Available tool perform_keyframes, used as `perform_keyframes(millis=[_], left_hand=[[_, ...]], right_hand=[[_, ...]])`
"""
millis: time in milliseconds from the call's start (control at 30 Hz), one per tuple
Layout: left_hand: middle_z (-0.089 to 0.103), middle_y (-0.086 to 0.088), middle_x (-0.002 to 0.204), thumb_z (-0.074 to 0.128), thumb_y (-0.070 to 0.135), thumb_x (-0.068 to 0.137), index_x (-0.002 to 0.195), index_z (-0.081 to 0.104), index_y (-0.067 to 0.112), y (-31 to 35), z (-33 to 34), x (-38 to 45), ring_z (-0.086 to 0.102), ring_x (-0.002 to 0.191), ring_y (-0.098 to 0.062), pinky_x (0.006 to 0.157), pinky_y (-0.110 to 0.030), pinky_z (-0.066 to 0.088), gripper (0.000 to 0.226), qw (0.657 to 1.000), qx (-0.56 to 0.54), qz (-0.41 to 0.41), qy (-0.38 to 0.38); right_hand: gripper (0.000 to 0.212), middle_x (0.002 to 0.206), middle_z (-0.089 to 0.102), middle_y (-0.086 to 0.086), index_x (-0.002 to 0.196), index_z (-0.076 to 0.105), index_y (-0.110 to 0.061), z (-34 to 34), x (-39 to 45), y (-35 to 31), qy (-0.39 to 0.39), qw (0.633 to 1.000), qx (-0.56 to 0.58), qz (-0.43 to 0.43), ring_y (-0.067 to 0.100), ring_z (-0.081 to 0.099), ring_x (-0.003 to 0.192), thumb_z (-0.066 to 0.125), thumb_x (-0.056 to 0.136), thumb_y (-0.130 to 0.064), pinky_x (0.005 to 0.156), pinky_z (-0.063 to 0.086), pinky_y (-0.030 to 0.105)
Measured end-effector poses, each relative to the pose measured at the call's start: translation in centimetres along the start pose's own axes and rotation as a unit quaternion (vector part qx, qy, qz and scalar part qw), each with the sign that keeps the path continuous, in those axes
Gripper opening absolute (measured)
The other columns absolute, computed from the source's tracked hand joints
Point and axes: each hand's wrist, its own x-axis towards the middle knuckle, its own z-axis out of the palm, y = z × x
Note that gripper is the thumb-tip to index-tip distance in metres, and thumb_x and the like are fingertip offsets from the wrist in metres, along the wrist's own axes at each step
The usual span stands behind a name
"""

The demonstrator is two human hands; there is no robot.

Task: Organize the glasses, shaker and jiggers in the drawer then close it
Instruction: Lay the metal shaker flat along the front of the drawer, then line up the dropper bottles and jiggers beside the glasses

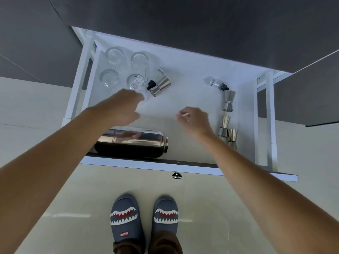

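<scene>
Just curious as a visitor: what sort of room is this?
Probably a home kitchen or bar corner: an open white drawer under a dark counter holds clear glasses, a steel cocktail shaker and jiggers. The slippers suggest a home.

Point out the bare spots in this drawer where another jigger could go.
Widest bare patch: the drawer floor between the tipped jigger and the small bottle, running back to the rear wall. Crowded: the back left corner with four glasses, the shaker at the front, the jiggers along the right wall.
</scene>
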Motion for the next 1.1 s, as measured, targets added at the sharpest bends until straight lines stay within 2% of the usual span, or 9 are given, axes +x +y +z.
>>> perform_keyframes(millis=[133,333,467,667,733,833,900,967,1100], left_hand=[[0.054,-0.024,0.123,0.047,-0.003,0.09,0.123,0.052,0.0,3.6,0.6,4.8,0.054,0.112,-0.038,0.09,-0.039,0.045,0.034,0.99,-0.044,0.016,0.133],[0.032,-0.025,0.144,0.043,-0.011,0.084,0.139,0.033,-0.004,5.3,2.4,10.5,0.038,0.133,-0.039,0.108,-0.037,0.035,0.057,0.986,-0.091,-0.031,0.133],[0.032,-0.03,0.14,0.044,-0.01,0.087,0.141,0.027,-0.009,5.3,3.0,12.2,0.036,0.131,-0.042,0.109,-0.038,0.032,0.056,0.988,-0.075,-0.052,0.122],[0.042,-0.028,0.128,0.05,-0.007,0.085,0.129,0.046,0.001,4.9,3.7,13.2,0.053,0.111,-0.046,0.096,-0.046,0.043,0.045,0.991,-0.057,-0.035,0.119],[0.041,-0.025,0.128,0.051,-0.009,0.082,0.129,0.048,0.006,4.8,4.0,13.2,0.053,0.108,-0.045,0.095,-0.048,0.046,0.049,0.991,-0.058,-0.028,0.116],[0.042,-0.021,0.123,0.049,-0.013,0.081,0.125,0.052,0.013,4.7,4.8,13.1,0.056,0.102,-0.041,0.091,-0.05,0.05,0.051,0.99,-0.07,-0.014,0.118],[0.044,-0.021,0.118,0.048,-0.014,0.082,0.119,0.052,0.014,4.6,5.3,12.9,0.056,0.098,-0.039,0.086,-0.047,0.052,0.047,0.989,-0.073,-0.005,0.129],[0.047,-0.023,0.114,0.048,-0.014,0.082,0.12,0.046,0.011,4.7,5.7,12.6,0.055,0.097,-0.04,0.083,-0.046,0.051,0.045,0.987,-0.072,-0.01,0.141],[0.054,-0.028,0.112,0.05,-0.002,0.086,0.13,0.034,0.0,4.9,5.6,11.8,0.056,0.101,-0.044,0.085,-0.048,0.046,0.047,0.984,-0.066,-0.032,0.164]], right_hand=[[0.026,0.112,0.07,0.012,0.111,0.066,-0.005,-3.2,3.3,3.6,0.122,0.992,0.007,0.031,0.025,0.064,0.105,0.055,0.091,-0.015,0.09,0.044,0.025],[0.036,0.131,0.055,0.016,0.13,0.05,-0.005,-6.4,7.8,6.3,0.146,0.987,-0.054,0.03,0.031,0.05,0.122,0.05,0.094,-0.013,0.107,0.038,0.035],[0.041,0.13,0.049,0.02,0.132,0.042,-0.002,-7.3,10.1,7.2,0.14,0.985,-0.09,0.037,0.035,0.046,0.121,0.052,0.093,-0.007,0.096,0.047,0.043],[0.038,0.123,0.054,0.021,0.123,0.044,-0.002,-7.3,12.2,8.3,0.1,0.983,-0.144,0.047,0.038,0.047,0.115,0.055,0.087,-0.004,0.083,0.048,0.045],[0.039,0.122,0.055,0.02,0.124,0.047,-0.004,-7.1,12.3,8.5,0.101,0.982,-0.152,0.05,0.037,0.051,0.111,0.056,0.086,-0.004,0.075,0.051,0.044],[0.034,0.118,0.059,0.016,0.119,0.054,-0.008,-6.5,12.3,8.8,0.114,0.977,-0.174,0.055,0.037,0.055,0.108,0.059,0.085,-0.006,0.084,0.046,0.041],[0.026,0.113,0.064,0.016,0.11,0.061,-0.007,-5.9,12.2,8.9,0.117,0.976,-0.178,0.041,0.037,0.056,0.107,0.061,0.085,-0.012,0.081,0.046,0.038],[0.024,0.108,0.067,0.017,0.105,0.066,-0.007,-5.2,12.0,8.9,0.115,0.98,-0.16,0.016,0.037,0.057,0.104,0.06,0.085,-0.018,0.081,0.049,0.037],[0.023,0.105,0.068,0.013,0.105,0.064,-0.009,-4.1,11.3,7.8,0.131,0.989,-0.06,-0.039,0.03,0.06,0.102,0.056,0.086,-0.018,0.084,0.041,0.027]])
